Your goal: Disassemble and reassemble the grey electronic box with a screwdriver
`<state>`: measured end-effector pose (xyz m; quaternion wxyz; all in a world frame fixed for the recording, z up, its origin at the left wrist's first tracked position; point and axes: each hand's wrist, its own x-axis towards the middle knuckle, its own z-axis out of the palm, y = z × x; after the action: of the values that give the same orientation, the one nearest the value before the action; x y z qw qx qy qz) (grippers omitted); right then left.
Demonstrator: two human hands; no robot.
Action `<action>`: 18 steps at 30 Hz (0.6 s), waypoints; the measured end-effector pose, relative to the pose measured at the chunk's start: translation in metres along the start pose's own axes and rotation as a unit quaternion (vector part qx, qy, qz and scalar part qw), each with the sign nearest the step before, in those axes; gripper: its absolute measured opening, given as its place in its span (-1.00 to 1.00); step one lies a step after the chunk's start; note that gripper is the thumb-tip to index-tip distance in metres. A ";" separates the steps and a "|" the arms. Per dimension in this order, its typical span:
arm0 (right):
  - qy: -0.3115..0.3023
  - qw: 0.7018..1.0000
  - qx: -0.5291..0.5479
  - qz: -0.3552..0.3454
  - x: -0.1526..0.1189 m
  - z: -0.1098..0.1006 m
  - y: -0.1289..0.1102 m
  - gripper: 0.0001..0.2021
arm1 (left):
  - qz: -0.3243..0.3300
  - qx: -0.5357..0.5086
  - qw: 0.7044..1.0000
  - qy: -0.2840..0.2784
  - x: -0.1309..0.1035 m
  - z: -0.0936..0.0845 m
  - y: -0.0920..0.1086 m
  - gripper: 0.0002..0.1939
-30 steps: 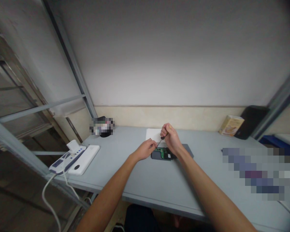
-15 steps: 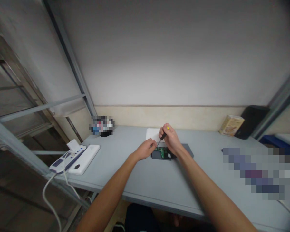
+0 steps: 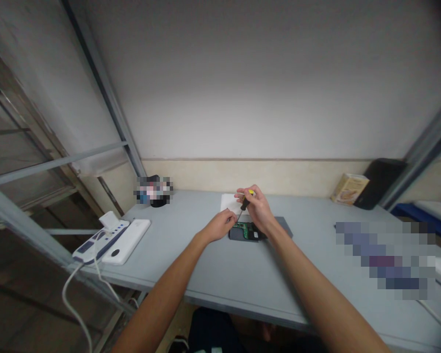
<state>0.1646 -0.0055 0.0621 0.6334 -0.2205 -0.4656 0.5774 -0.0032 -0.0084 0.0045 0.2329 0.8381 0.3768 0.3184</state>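
In my right hand [image 3: 259,206] is a screwdriver [image 3: 244,203] with a dark handle and a yellow end. The fingers are partly uncurled around its handle. Its thin shaft slants down to the upper left corner of an opened dark electronic device [image 3: 237,234] with a green circuit board [image 3: 247,230]. My left hand [image 3: 218,225] rests at that corner, closed, with its fingertips beside the screwdriver's tip. What those fingertips pinch, if anything, is too small to see. Behind my right wrist lies a dark grey flat panel [image 3: 283,226], partly hidden.
A white sheet [image 3: 228,202] lies behind the hands on the grey table [image 3: 206,274]. To the left are a power strip [image 3: 95,245] with cables and a white flat box [image 3: 127,242]. A yellow box [image 3: 349,189] and a black case [image 3: 380,184] stand at the back right, with blurred items nearer.
The fingers of my right hand have loosened and spread on the screwdriver's handle, and the handle has tilted a little more upright. My left hand stays at the device's corner.
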 end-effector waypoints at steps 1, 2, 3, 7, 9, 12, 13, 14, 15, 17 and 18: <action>0.004 1.000 0.006 -0.006 0.000 0.001 0.000 -0.69 | 0.001 0.000 1.000 0.000 0.000 0.000 0.000 -0.75; 0.010 1.000 0.012 -0.014 0.001 0.002 0.000 -0.68 | 0.003 -0.002 1.000 -0.001 0.000 0.000 0.000 -0.76; 0.015 1.000 0.019 -0.020 0.001 0.002 0.001 -0.68 | 0.005 -0.003 1.000 -0.002 0.000 0.000 0.000 -0.76; 0.012 0.999 0.051 -0.007 0.003 0.003 -0.001 -0.72 | 0.006 -0.007 1.000 0.000 -0.001 0.001 -0.002 -0.78; 0.008 0.999 0.044 0.005 0.003 0.001 -0.002 -0.72 | 0.004 -0.008 1.000 -0.002 -0.001 0.001 -0.003 -0.79; 0.015 1.000 0.019 0.002 0.003 -0.002 -0.001 -0.75 | 0.004 -0.005 1.000 -0.005 0.000 0.001 -0.004 -0.77; 0.017 1.000 0.016 0.001 0.003 -0.002 0.000 -0.73 | 0.004 -0.004 1.000 -0.006 0.000 0.001 -0.004 -0.77; 0.018 1.000 0.016 0.001 0.003 -0.002 0.001 -0.72 | 0.003 -0.004 1.000 -0.006 0.000 0.001 -0.004 -0.76; 0.019 1.000 0.017 -0.001 0.003 -0.001 0.002 -0.70 | 0.003 -0.004 1.000 -0.005 0.000 0.001 -0.004 -0.75; 0.025 0.999 0.022 -0.010 0.003 0.001 0.003 -0.67 | 0.005 -0.004 1.000 -0.004 0.000 0.001 -0.004 -0.75; 0.024 0.999 0.024 -0.012 0.003 0.001 0.003 -0.68 | 0.007 -0.003 1.000 -0.004 0.000 0.001 -0.004 -0.75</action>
<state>0.1616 -0.0021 0.0611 0.6564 -0.2136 -0.4384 0.5756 -0.0040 -0.0059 0.0014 0.2350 0.8411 0.3694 0.3176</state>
